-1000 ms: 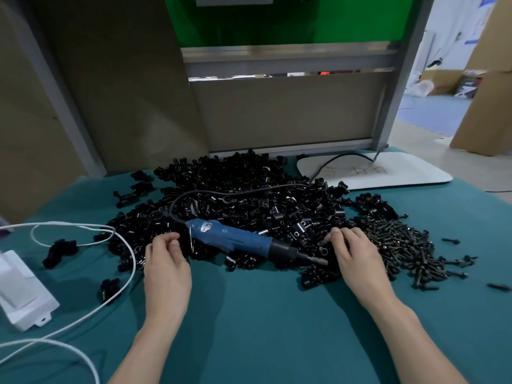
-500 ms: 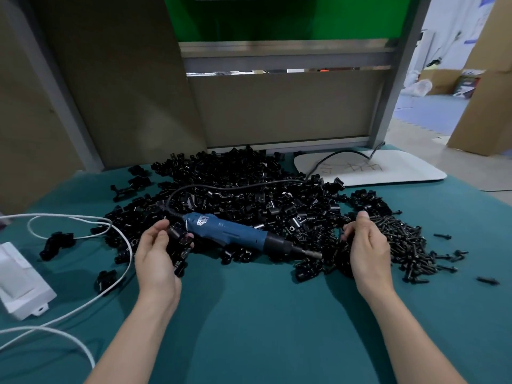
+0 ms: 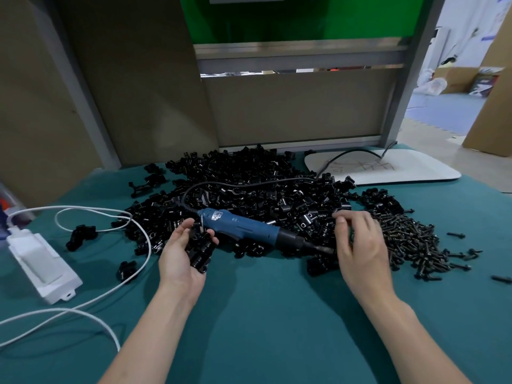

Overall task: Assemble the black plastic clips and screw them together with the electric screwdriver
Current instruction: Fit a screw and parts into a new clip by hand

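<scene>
Starting out, I judge: nothing on the surface (image 3: 263, 322) looks screwed together yet. Just this side of the electric screwdriver (image 3: 241, 231), at its cord end, the left grip (image 3: 180, 261) lies palm up, curled round a handful of black clips (image 3: 200, 252). Off its bit end the right grip (image 3: 360, 245) hovers with bent fingers; whether it pinches anything I cannot tell. The screwdriver lies unheld on the clip pile (image 3: 263, 187), with the screws (image 3: 410, 236) heaped beyond its tip.

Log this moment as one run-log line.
left hand: cups black clips | right hand: over clip pile edge, grip unclear | electric screwdriver: lying on pile, unheld | screws: heap at right
</scene>
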The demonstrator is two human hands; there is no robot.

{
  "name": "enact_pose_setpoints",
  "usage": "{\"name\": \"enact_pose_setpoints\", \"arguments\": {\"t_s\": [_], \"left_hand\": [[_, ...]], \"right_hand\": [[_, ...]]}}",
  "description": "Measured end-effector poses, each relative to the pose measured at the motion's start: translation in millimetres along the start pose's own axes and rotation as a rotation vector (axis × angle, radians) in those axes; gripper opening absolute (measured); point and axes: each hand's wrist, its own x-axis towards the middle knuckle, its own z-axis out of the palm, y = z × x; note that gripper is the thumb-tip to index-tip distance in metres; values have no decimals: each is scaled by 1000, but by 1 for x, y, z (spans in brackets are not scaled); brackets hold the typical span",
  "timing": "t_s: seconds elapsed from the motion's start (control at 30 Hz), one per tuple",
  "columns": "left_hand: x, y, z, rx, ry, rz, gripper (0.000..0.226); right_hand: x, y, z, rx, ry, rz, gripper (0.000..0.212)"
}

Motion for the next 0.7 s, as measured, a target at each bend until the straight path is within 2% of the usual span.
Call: {"name": "enact_pose_setpoints", "arguments": {"t_s": [0.1, 0.17, 0.2, 0.27, 0.33, 0.43, 0.57, 0.63, 0.7], "left_hand": [[-4, -3, 1, 165, 26, 112, 31], [-3, -3, -4, 503, 97, 366, 34], [-3, -3, -8, 665, 112, 505, 35], [-1, -2, -15, 822, 111, 622, 35], [3, -3, -21, 898, 110, 606, 30], [8, -7, -24, 972, 116, 602, 25], [8, -1, -22, 939, 159, 698, 24], [12, 10, -24, 881, 220, 701, 25], [19, 23, -31, 920, 281, 657, 25]], "right_hand": [[-15, -29, 10, 1, -86, -196, 27], [-19, -36, 17, -62, -118, -268, 26], [-18, -35, 17, -82, -117, -240, 26], [-14, -26, 13, -132, -131, -101, 27], [-11, -13, 7, -218, -201, 28, 30], [-11, -4, 6, -326, -325, 119, 31], [-12, -4, 8, -343, -331, 115, 30], [-11, -3, 8, -324, -324, 117, 29], [-11, -3, 8, -316, -305, 105, 28]]}}
